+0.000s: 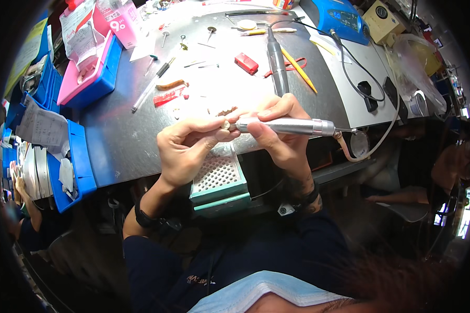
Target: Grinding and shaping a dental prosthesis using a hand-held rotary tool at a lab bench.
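My left hand pinches a small pale tooth-like piece between thumb and fingers. In my right hand lies a silver rotary handpiece, gripped like a pen, with its cord leaving from the right end. The handpiece's working end points left and meets the pale piece; whether they touch cannot be made out. Both hands are close together above the bench's front edge. Just below them sits a green box with a white perforated top. My fingers partly hide the piece.
On the metal bench lie a dark handpiece, a yellow pencil, a red device and several burs. A blue control unit stands at back right. Pink and blue bins line the left. People sit on both sides.
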`<state>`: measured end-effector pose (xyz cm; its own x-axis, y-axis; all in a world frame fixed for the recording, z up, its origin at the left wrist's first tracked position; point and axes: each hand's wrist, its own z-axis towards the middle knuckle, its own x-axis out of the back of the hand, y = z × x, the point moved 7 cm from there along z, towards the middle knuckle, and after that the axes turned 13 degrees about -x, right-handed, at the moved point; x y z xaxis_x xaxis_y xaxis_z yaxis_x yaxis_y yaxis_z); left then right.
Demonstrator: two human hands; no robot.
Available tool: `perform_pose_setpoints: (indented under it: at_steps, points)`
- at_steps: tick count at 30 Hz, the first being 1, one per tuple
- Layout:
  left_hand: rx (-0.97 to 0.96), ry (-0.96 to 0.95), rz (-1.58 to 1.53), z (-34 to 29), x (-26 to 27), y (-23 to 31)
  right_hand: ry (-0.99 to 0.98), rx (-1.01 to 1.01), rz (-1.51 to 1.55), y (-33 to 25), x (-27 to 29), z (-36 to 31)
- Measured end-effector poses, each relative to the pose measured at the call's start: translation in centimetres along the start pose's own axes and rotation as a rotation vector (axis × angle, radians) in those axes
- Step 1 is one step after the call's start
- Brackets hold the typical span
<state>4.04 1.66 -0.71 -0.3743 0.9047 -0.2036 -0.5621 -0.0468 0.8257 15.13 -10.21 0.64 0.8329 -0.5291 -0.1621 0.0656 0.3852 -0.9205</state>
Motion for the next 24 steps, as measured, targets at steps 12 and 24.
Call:
perform_pose_setpoints:
  at_steps: [12, 24]
  points:
    - [0.145, 0.054, -0.126, 0.6, 0.1, -0.5, 0.102, 0.000, 0.196, 0.9, 0.9, 0.1]
    - [0.116, 0.006, -0.067, 0.6, 0.1, -0.4, 0.074, -0.011, -0.043, -0.2, 0.1, -0.3]
